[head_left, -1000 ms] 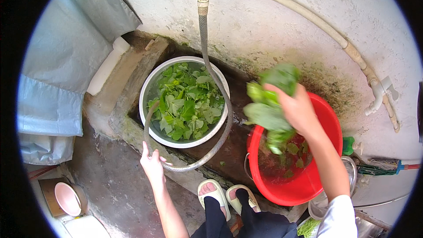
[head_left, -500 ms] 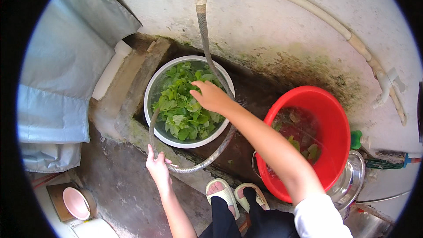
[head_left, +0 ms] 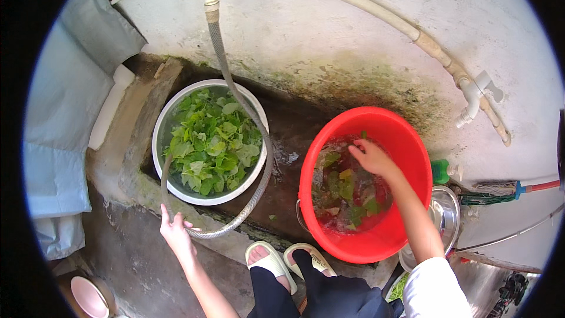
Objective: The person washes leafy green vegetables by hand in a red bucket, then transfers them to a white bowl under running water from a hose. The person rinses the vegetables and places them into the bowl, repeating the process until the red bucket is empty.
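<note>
My left hand point(head_left: 176, 232) grips the braided grey hose point(head_left: 241, 215), which hangs from a white pipe fitting and loops down into a silver basin point(head_left: 163, 122) heaped with green leaves point(head_left: 209, 144). My right hand point(head_left: 368, 156) is inside the red bucket point(head_left: 407, 141), at the surface of water with loose green and yellowish leaves point(head_left: 347, 185) floating in it. The fingers of this hand are loosely apart, with nothing visible held in them.
A white wall with pipes and a tap point(head_left: 474, 97) is behind the trough point(head_left: 288, 118). Right of the bucket are a steel basin point(head_left: 447, 212), green bottle point(head_left: 440, 171) and mop point(head_left: 488, 194). A grey sheet point(head_left: 59, 159) hangs left; a pink bowl point(head_left: 88, 297) sits lower left.
My right hand went from holding a bunch of leaves over the bucket to the silver basin, let them go, and is now back down in the bucket. My left hand stays on the hose.
</note>
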The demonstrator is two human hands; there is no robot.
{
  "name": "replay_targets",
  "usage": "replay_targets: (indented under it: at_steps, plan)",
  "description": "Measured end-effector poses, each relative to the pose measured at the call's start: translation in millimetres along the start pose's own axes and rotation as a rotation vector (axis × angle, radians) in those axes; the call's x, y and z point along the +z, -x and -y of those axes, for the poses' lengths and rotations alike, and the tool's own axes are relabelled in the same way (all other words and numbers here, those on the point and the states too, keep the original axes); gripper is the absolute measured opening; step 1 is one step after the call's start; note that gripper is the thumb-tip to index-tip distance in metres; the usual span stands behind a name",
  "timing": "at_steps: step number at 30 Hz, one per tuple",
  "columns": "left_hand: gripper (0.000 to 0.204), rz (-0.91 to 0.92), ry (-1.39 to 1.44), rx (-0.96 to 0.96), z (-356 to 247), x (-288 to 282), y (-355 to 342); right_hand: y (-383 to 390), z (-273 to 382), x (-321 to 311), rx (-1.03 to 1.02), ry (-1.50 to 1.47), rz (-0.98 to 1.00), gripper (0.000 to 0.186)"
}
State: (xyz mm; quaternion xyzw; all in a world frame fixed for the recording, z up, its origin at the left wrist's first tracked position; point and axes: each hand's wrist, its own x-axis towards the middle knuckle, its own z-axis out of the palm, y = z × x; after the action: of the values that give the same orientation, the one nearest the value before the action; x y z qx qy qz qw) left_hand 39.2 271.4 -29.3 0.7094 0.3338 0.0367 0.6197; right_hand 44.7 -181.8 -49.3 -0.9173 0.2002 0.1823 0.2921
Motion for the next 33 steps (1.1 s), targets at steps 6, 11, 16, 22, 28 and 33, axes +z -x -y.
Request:
replay_targets:
  at_steps: [6,11,16,22,28,33]
  plan:
    - [0.056,-0.03,-0.09,-0.063,-10,1,4,12,9,125,0.005,-0.041,0.233,0.082]
    - [0.055,-0.054,-0.063,-0.057,-5,3,2,36,-15,166,-0.006,0.279,0.553,0.066]
    - [0.055,-0.038,-0.083,-0.055,-7,4,3,61,-37,148,-0.129,0.31,0.812,0.058]
    - [0.055,-0.069,-0.022,-0.039,-5,3,1,49,-9,41,-0.162,0.258,0.391,0.034]
    - [0.055,-0.047,-0.054,-0.036,-9,9,3,-8,-36,36,-0.076,0.103,-0.141,0.048]
    - [0.055,-0.042,-0.057,-0.044,-2,15,3,-26,-77,130,0.009,0.222,0.222,0.061]
